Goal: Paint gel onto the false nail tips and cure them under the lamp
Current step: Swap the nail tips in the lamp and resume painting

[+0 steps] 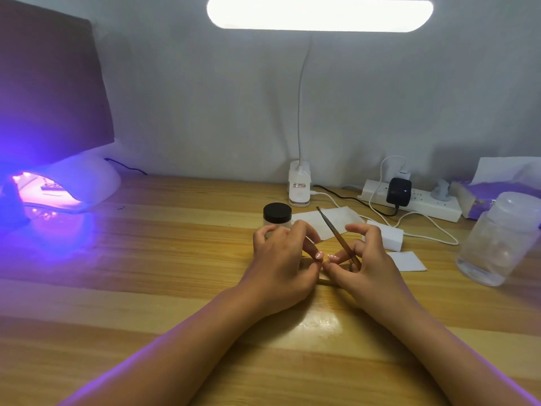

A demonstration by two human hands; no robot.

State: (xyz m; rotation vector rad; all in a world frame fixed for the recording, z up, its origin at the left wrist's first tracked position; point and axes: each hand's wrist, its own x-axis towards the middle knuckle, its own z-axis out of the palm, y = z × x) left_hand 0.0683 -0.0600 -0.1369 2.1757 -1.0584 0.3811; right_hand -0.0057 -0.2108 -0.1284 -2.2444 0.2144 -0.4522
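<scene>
1. the white bar lamp (319,13) at the top centre is blown out to a flat glow and lights the middle of the table (164,259) brightly.
2. the curing lamp (74,187) at the left edge spills violet over the wood beside it and tints my forearms' outer edges.
3. a small glare patch sits between my wrists.
4. my left hand (278,265) and right hand (371,268) cast soft shadows; the brush (336,234) in my right stays sharp.
5. the clear jar (497,238) at the right edge looks smeared; the upper left is dim.
</scene>
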